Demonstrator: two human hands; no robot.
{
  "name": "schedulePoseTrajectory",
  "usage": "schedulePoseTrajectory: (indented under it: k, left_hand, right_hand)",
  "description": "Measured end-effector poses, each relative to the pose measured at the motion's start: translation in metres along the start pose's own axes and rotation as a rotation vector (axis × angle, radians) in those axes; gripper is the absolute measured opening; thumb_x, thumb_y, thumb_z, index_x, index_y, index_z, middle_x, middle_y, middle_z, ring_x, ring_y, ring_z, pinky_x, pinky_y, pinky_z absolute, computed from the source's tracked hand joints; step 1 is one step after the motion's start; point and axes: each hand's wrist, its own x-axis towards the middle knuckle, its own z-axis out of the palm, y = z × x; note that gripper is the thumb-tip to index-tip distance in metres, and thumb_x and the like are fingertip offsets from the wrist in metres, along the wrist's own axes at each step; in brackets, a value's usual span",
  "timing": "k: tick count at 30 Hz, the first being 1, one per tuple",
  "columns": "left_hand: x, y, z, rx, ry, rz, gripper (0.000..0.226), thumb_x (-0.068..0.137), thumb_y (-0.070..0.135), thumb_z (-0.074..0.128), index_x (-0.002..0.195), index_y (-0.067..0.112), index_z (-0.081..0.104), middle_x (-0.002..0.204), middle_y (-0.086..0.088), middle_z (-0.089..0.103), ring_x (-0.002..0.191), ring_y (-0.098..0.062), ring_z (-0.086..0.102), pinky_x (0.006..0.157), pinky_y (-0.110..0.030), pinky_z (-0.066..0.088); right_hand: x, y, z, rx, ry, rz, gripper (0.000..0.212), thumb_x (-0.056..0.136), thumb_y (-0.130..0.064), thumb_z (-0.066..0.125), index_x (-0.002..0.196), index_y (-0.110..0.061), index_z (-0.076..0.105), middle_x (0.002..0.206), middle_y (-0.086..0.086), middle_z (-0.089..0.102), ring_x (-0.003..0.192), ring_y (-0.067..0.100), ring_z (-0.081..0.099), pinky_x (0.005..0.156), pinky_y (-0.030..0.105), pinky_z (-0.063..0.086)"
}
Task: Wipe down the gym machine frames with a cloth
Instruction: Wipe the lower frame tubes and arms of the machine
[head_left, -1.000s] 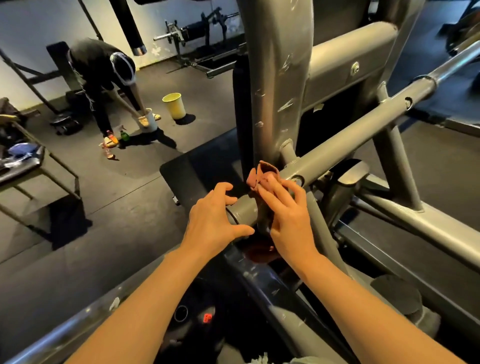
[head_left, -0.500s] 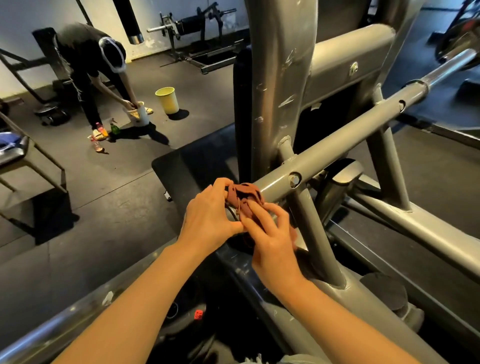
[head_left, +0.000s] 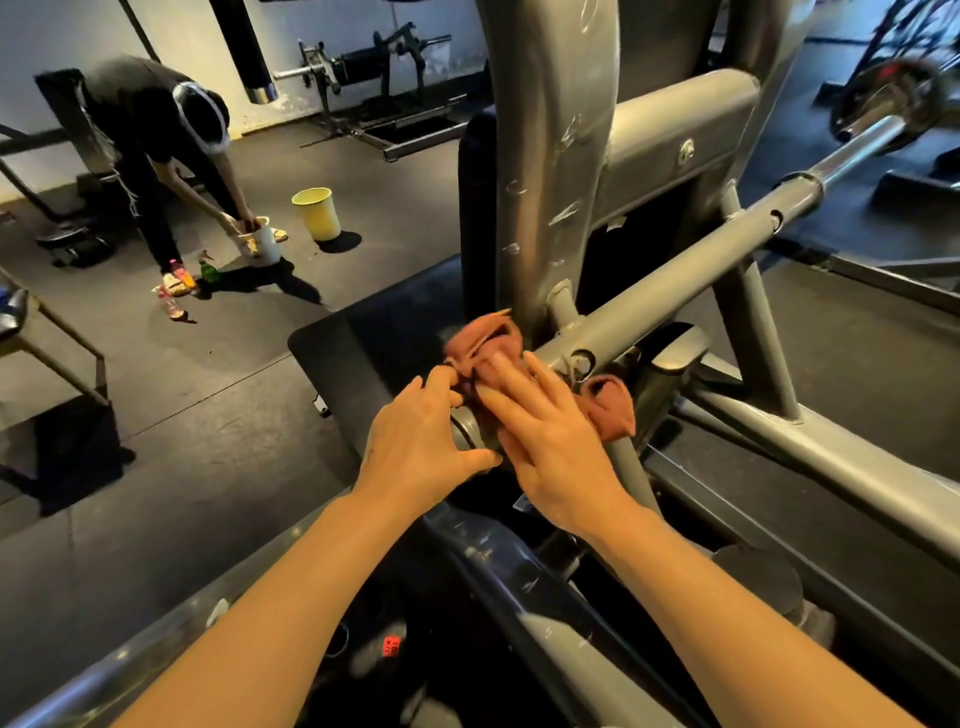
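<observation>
Dark gym floor (head_left: 218, 415): yellow bucket (head_left: 317, 213), contents unseen; white bucket (head_left: 260, 241), another person's (head_left: 150, 135) hands inside. Left hand (head_left: 421, 441) pinches red cloth (head_left: 483, 345) on grey bar (head_left: 675, 291); right hand (head_left: 556, 441) presses it flat.

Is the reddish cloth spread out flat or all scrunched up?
Scrunched up. The cloth is bunched in folds around the grey bar, one end hanging below, under the right hand; the left hand pinches its edge.

No legible text or labels anywhere
</observation>
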Motion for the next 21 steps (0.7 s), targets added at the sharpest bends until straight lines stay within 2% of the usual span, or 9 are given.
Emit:
schedulePoseTrajectory:
  k: [3, 5, 8, 10, 12, 15, 18, 20, 21]
  left_hand:
    - [0.003, -0.002, -0.001, 0.025, -0.008, 0.030, 0.085, 0.067, 0.048, 0.083, 0.135, 0.024, 0.038, 0.128, 0.005, 0.060, 0.115, -0.015, 0.056, 0.093, -0.033, 0.046]
    - [0.007, -0.004, -0.001, 0.009, -0.007, 0.046, 0.085, 0.071, 0.052, 0.078, 0.138, 0.024, 0.035, 0.125, 0.006, 0.061, 0.115, -0.016, 0.056, 0.096, -0.036, 0.045]
    - [0.016, 0.001, -0.004, -0.025, 0.053, 0.098, 0.078, 0.080, 0.051, 0.070, 0.141, 0.020, 0.035, 0.133, 0.001, 0.053, 0.120, -0.017, 0.050, 0.097, -0.029, 0.037]
    - [0.030, 0.012, -0.009, -0.072, 0.138, 0.161, 0.071, 0.084, 0.044, 0.069, 0.142, 0.018, 0.036, 0.139, 0.000, 0.045, 0.125, -0.015, 0.045, 0.096, -0.022, 0.032]
    - [0.048, 0.026, -0.016, -0.149, 0.239, 0.219, 0.066, 0.087, 0.033, 0.069, 0.142, 0.015, 0.038, 0.144, -0.002, 0.041, 0.132, -0.016, 0.041, 0.104, -0.024, 0.031]
    - [0.078, 0.046, -0.028, -0.237, 0.382, 0.289, 0.065, 0.090, 0.020, 0.066, 0.146, 0.010, 0.034, 0.147, -0.006, 0.037, 0.136, -0.014, 0.035, 0.109, -0.012, 0.023]
    - [0.103, 0.061, -0.035, -0.294, 0.399, 0.275, 0.066, 0.095, 0.015, 0.060, 0.151, 0.011, 0.025, 0.135, 0.000, 0.040, 0.113, 0.001, 0.043, 0.091, 0.007, 0.024]
    - [0.113, 0.067, -0.032, -0.317, 0.341, 0.264, 0.064, 0.096, 0.016, 0.056, 0.152, 0.016, 0.024, 0.121, -0.003, 0.046, 0.093, 0.000, 0.047, 0.081, 0.002, 0.034]
    - [0.116, 0.070, -0.028, -0.330, 0.319, 0.257, 0.064, 0.097, 0.015, 0.054, 0.152, 0.017, 0.023, 0.119, -0.004, 0.047, 0.092, 0.000, 0.046, 0.079, -0.001, 0.036]
  right_hand:
    - [0.010, 0.034, -0.004, -0.179, 0.009, 0.100, 0.047, 0.092, -0.021, 0.051, 0.138, -0.030, 0.052, 0.151, -0.010, 0.042, 0.137, 0.022, 0.037, 0.104, 0.043, 0.034]
    - [0.017, 0.045, -0.009, -0.140, 0.053, 0.182, 0.052, 0.084, -0.005, 0.066, 0.132, -0.022, 0.059, 0.142, -0.004, 0.053, 0.121, 0.026, 0.048, 0.096, 0.046, 0.045]
    - [0.026, 0.044, -0.014, -0.092, 0.286, 0.311, 0.040, 0.082, 0.004, 0.065, 0.119, -0.009, 0.067, 0.125, 0.007, 0.064, 0.105, 0.029, 0.054, 0.092, 0.049, 0.050]
    - [0.042, 0.031, -0.023, -0.007, 0.492, 0.367, 0.033, 0.087, -0.002, 0.059, 0.119, -0.007, 0.067, 0.119, 0.010, 0.064, 0.106, 0.025, 0.055, 0.098, 0.038, 0.047]
    - [0.071, 0.018, -0.039, 0.068, 0.657, 0.347, 0.033, 0.092, -0.008, 0.055, 0.123, -0.007, 0.064, 0.119, 0.012, 0.059, 0.110, 0.020, 0.053, 0.100, 0.022, 0.041]
    - [0.119, 0.015, -0.062, 0.079, 0.806, 0.262, 0.032, 0.091, -0.006, 0.057, 0.122, -0.006, 0.063, 0.119, 0.013, 0.054, 0.110, 0.020, 0.052, 0.097, 0.018, 0.041]
    - [0.146, 0.025, -0.060, -0.001, 0.807, 0.222, 0.026, 0.089, -0.007, 0.059, 0.113, -0.008, 0.066, 0.119, 0.010, 0.059, 0.105, 0.015, 0.051, 0.092, 0.008, 0.034]
    - [0.137, 0.037, -0.042, -0.008, 0.755, 0.232, 0.023, 0.088, -0.009, 0.057, 0.108, -0.009, 0.068, 0.118, 0.008, 0.061, 0.102, 0.013, 0.050, 0.090, 0.007, 0.032]
    - [0.125, 0.044, -0.030, 0.000, 0.695, 0.266, 0.023, 0.087, -0.010, 0.055, 0.106, -0.010, 0.068, 0.116, 0.008, 0.062, 0.101, 0.016, 0.052, 0.089, 0.009, 0.033]
